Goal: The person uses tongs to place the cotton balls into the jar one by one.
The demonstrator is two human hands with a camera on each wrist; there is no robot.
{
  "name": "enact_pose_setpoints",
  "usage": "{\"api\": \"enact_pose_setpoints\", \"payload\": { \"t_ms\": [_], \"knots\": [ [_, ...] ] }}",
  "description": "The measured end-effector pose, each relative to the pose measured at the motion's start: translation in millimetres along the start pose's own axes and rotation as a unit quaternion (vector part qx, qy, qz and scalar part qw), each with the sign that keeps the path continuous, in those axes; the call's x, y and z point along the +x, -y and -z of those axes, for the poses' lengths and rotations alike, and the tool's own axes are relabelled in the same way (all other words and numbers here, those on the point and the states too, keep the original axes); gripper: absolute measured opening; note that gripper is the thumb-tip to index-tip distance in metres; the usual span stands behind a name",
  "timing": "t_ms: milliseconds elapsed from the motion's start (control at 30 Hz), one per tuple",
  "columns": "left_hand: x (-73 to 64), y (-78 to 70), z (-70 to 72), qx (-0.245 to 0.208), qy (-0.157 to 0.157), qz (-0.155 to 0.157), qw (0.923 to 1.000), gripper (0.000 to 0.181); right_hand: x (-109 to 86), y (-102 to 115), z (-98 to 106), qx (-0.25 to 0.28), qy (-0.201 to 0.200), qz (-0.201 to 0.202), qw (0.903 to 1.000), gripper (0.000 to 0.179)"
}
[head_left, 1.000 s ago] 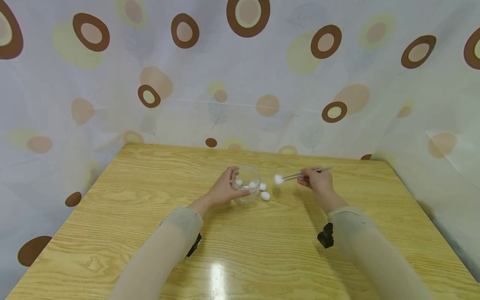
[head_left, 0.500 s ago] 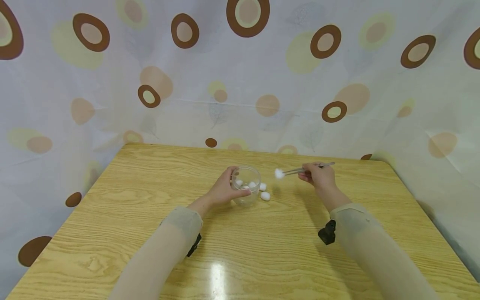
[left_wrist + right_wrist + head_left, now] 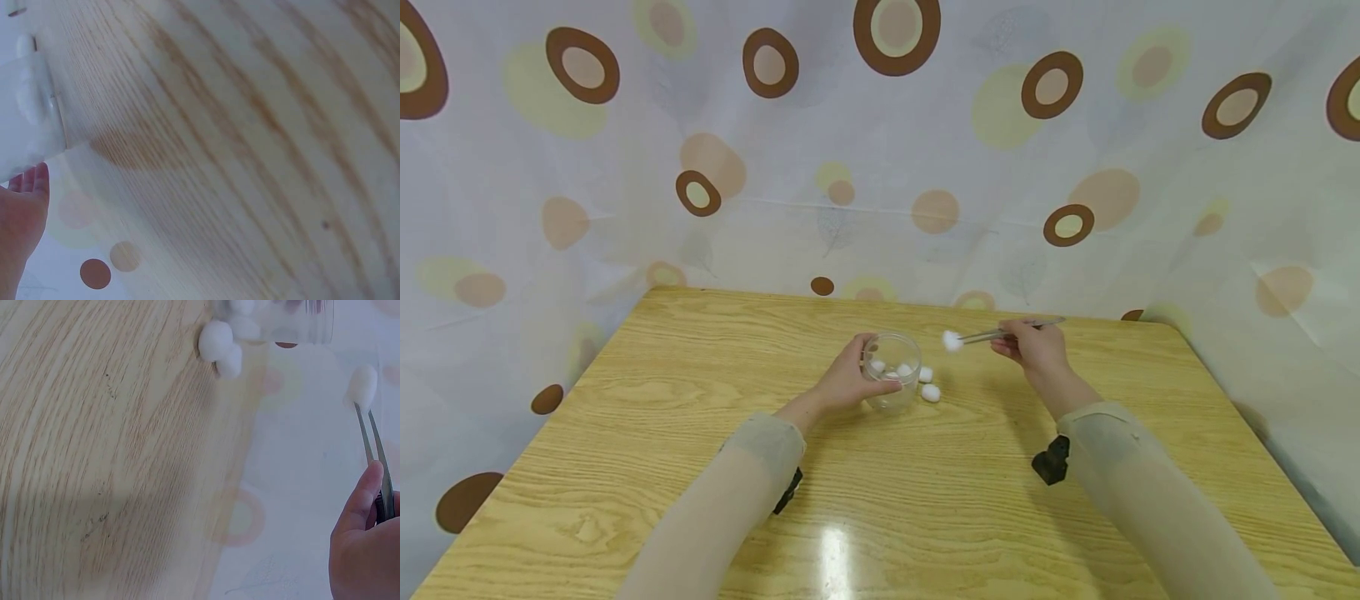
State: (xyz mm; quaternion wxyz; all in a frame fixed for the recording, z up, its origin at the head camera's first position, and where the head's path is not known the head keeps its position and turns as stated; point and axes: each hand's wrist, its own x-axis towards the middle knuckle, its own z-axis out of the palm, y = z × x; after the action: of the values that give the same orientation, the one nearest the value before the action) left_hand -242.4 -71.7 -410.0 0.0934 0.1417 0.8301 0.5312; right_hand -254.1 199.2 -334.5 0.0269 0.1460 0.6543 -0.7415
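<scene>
My left hand [image 3: 847,377] grips a clear round jar [image 3: 892,398] from its left side, the thumb across the near wall. Several white cotton balls [image 3: 904,369] lie inside the jar, seen through its wall. Up and to the right of it, my right hand [image 3: 1037,348] pinches metal tweezers [image 3: 367,444], whose tips hold one cotton ball [image 3: 362,385] above the table. Just right of the jar, two more cotton balls [image 3: 216,342] rest on the wood. The left wrist view shows only part of the hand [image 3: 24,206] and jar [image 3: 25,119].
The wooden table [image 3: 730,350] spreads around both hands. Behind it hangs a pale curtain [image 3: 880,242] with brown and yellow circles, which also runs along both sides. Black wrist cameras [image 3: 1051,461] sit under the sleeves.
My right hand has risen with the tweezers and the cotton ball, and now shifts slightly left toward the jar. The left hand and the jar have stayed in place.
</scene>
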Motion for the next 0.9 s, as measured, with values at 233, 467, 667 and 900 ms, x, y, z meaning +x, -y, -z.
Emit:
{"api": "enact_pose_setpoints", "payload": {
  "t_ms": [233, 467, 667, 900],
  "knots": [
    [-0.4, -0.3, -0.4, -0.008, -0.003, -0.002, 1.0000, 0.087, -1.7, 2.9, -9.2, 0.001, 0.006, 0.001, 1.0000, 0.006],
    [-0.1, 0.1, -0.5, -0.005, -0.003, 0.000, 1.0000, 0.088, -4.4, 5.6, -20.3, -0.003, 0.018, 0.002, 0.9998, 0.007],
    [1.2, 1.5, -0.4, -0.004, 0.000, 0.001, 1.0000, 0.088, -6.0, 5.8, -30.0, -0.012, 0.024, 0.004, 0.9996, 0.006],
    [0.2, 0.5, -0.4, -0.007, 0.001, 0.001, 1.0000, 0.087, -5.9, 3.9, -39.9, -0.012, 0.029, 0.008, 0.9995, 0.005]
  ]
}}
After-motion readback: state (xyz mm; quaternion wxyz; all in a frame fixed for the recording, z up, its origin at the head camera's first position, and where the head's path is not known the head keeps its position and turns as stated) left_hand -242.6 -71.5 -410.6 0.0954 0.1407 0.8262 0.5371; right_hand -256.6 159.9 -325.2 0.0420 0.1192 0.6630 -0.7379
